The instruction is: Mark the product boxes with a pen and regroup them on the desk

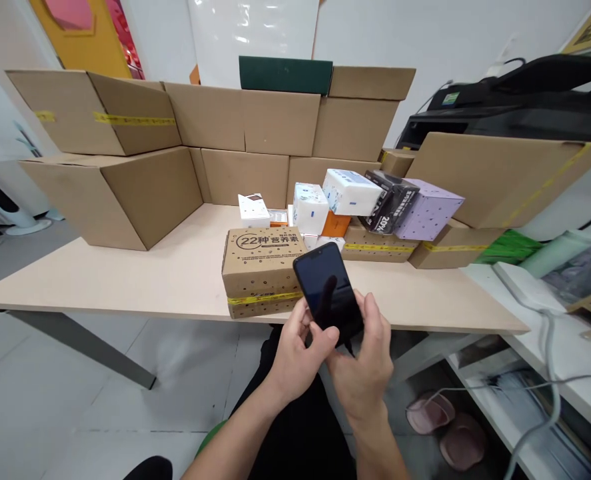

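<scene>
A black smartphone [329,291] with a dark screen is held upright and slightly tilted, just in front of the table edge. My left hand [301,353] grips its lower left side, with the thumb across the bottom of the screen. Around the lower right side my right hand [364,363] is closed, its fingers along the edge and partly behind the phone. A short black cable seems to come from the phone's lower end. Behind the phone on the table sits a brown carton [260,267] with printed characters and yellow tape.
On the pale table [175,280], white tissue packs [352,191], a black box [388,203] and a purple box [430,210] are piled at mid-right. Stacked cardboard boxes [145,193] wall the back and sides. A black printer [515,107] stands far right, above a cable [552,373].
</scene>
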{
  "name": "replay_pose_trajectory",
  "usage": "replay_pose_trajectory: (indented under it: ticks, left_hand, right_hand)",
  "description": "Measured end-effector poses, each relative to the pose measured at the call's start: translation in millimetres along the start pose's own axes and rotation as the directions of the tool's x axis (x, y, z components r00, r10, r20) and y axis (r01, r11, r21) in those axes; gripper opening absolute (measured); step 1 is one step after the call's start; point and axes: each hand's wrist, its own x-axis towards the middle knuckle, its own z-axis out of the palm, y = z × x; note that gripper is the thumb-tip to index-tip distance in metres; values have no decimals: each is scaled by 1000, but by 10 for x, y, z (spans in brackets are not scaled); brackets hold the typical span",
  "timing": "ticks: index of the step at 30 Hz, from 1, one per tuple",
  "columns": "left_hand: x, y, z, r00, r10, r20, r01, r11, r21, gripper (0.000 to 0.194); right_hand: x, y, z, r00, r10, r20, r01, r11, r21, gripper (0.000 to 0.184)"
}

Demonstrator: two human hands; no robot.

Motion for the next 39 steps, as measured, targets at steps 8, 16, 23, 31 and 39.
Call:
replay_pose_trajectory:
  ticks: [8,16,23,31,39]
  left_hand:
    - [-30,28,-77,977,66,-204,-14,969,246,28]
    - [-20,31,-108,960,103,-260,-11,943,333,16]
    - [0,34,-119,953,110,-284,-16,949,314,14]
    - [18,23,-144,964,95,-249,-17,955,296,19]
    - [-60,-78,-305,842,487,-232,-283,765,578,39]
  right_hand:
    - [58,-173,166,993,-95,-64,99,993,70,82]
    - [97,-208,259,987,-131,-97,140,985,96,82]
    - [98,-207,292,987,-138,-82,145,986,82,82]
    - [91,-171,312,989,-126,-80,134,986,97,80]
    - [73,84,230,993,-62,-100,57,997,-48,91]
